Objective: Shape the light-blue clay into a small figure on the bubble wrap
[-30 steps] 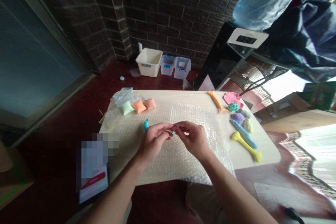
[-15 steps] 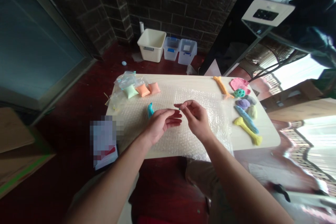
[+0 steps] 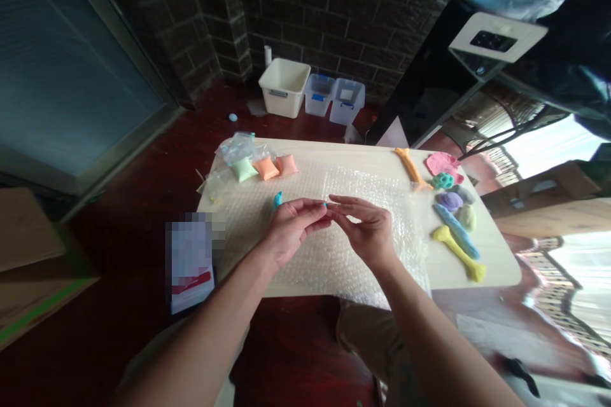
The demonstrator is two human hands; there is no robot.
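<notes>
My left hand (image 3: 296, 224) is closed in a pinch, thumb against fingers, over the bubble wrap (image 3: 310, 267). A tiny bit of blue clay (image 3: 325, 205) shows at its fingertips. From the other side, my right hand (image 3: 365, 226) meets it with thumb and fingertips closed on the same bit, its fingers fairly straight. Most of the bit is hidden by the fingers. Just behind my left hand stands a larger piece of blue clay (image 3: 277, 199), partly covered by that hand.
Clay packets in green (image 3: 244, 170), orange (image 3: 266, 168) and peach (image 3: 287, 165) lie at the table's back left. On the right are an orange bone shape (image 3: 408, 165), a yellow bone shape (image 3: 459, 253), a blue roll (image 3: 456, 230) and a pink piece (image 3: 442, 165). Bins (image 3: 285, 89) stand by the wall.
My hands have come together at the fingertips, and the right fingers have straightened from a tighter curl. The bit of blue clay shows more clearly. The whole view has shifted slightly.
</notes>
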